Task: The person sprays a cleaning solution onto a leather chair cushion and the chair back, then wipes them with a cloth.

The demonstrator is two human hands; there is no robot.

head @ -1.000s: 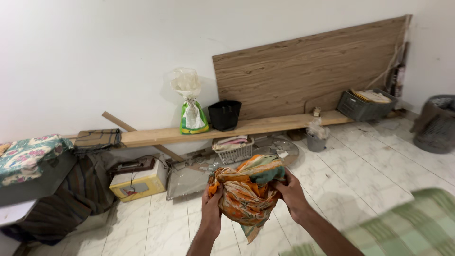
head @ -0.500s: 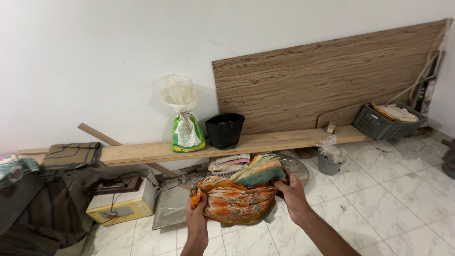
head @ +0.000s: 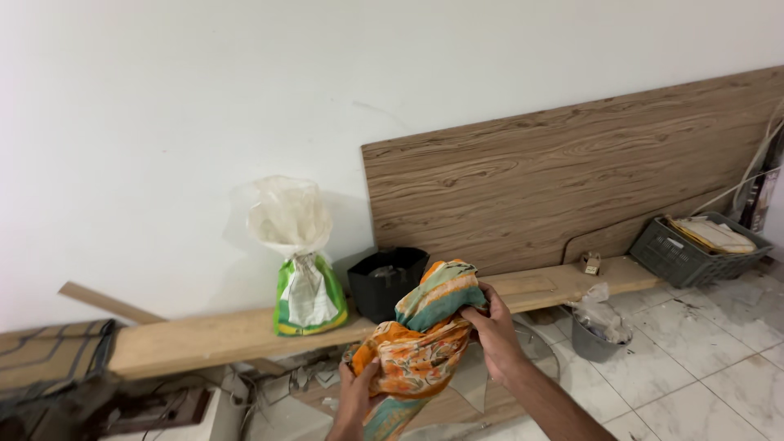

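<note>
White wall and a leaning wood panel (head: 572,180) stand beyond both hands. Left hand (head: 357,394) and right hand (head: 490,327) each grip the bunched orange cloth (head: 416,347) between them; it looks soft, light, best gathered by its folds.

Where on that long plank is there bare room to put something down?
The long wooden plank is bare between the folded striped cloth and the green-and-white sack, and again right of the person's right hand. It is crowded around the black pot.
</note>
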